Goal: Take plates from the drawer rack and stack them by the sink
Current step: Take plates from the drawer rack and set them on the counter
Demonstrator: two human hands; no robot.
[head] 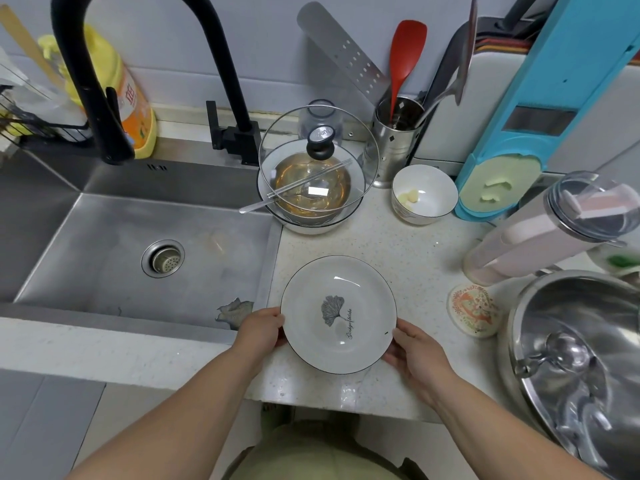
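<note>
A white plate (349, 299) with a thin dark rim and a grey leaf print is over the speckled counter (408, 251), just right of the steel sink (114, 244). My left hand (261, 332) grips its left edge and my right hand (415, 355) grips its lower right edge. Whether the plate rests on the counter or hovers just above it I cannot tell. The drawer rack is out of view.
Behind the plate stands a bowl stack with a glass lid (317, 164) and chopsticks. A small white bowl (424, 194), a utensil holder (398, 133), a round coaster (472, 311), a tumbler (554, 226) and a large steel bowl (581, 355) crowd the right. A black faucet (86, 77) arches over the sink.
</note>
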